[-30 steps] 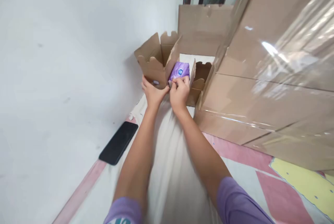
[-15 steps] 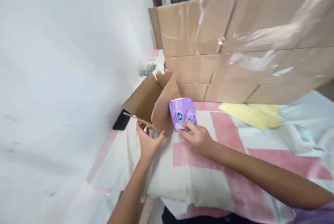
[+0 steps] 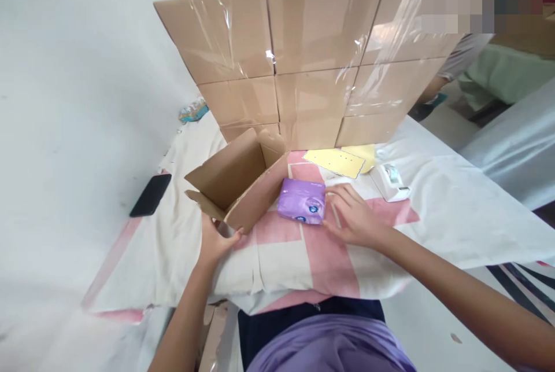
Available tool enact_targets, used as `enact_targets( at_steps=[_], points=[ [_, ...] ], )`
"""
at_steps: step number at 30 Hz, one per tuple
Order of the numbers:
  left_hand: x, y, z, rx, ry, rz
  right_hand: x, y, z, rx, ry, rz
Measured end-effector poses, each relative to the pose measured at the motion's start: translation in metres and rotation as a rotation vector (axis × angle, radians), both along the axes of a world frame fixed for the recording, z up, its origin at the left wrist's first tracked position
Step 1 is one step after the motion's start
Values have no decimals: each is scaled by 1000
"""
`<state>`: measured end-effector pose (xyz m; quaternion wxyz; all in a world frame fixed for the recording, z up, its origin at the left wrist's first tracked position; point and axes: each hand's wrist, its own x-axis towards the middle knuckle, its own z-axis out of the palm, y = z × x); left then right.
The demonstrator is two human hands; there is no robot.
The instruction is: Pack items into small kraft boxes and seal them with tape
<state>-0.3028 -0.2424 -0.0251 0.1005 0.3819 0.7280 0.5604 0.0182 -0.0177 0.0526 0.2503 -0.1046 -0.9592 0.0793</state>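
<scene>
An open cardboard box [image 3: 260, 198] stands tilted at an angle on the cloth-covered table, its flaps up and the inside showing bare brown walls. My left hand [image 3: 214, 245] grips its near lower end, thumb on the outer side and the other fingers partly hidden behind the flap. Just right of the box lies a purple plastic-wrapped packet [image 3: 300, 201] with blue round logos. At the packet's right edge is my right hand [image 3: 353, 216], fingers and thumb spread apart, the tips touching or nearly touching it.
A tall cardboard partition [image 3: 312, 94] with clear tape stands behind. Yellow sheets [image 3: 336, 161] and a white tape dispenser [image 3: 390, 183] lie to the right. A black phone [image 3: 151, 195] lies left, a colourful packet [image 3: 193, 110] farther back. A white wall borders the left side.
The purple packet, held in the right hand before, now lies on the table with that hand's fingers spread beside it. The left hand keeps its hold on the box. The view has shifted.
</scene>
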Motion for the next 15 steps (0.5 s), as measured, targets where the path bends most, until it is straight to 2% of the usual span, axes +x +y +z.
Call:
enact_targets(
  at_steps=[3,8,12,15],
  points=[
    [-3,1,-3,0,20,-19,-29,11,12,-131,-140,-60],
    [-5,1,-6,-14,38,-47,-61,16,14,-207,-341,-58],
    [-3,1,-5,-44,51,-97,-46,6,18,-232,-419,-87],
    [0,0,-1,-55,64,-167,-9,6,30,-395,-334,29]
  ],
)
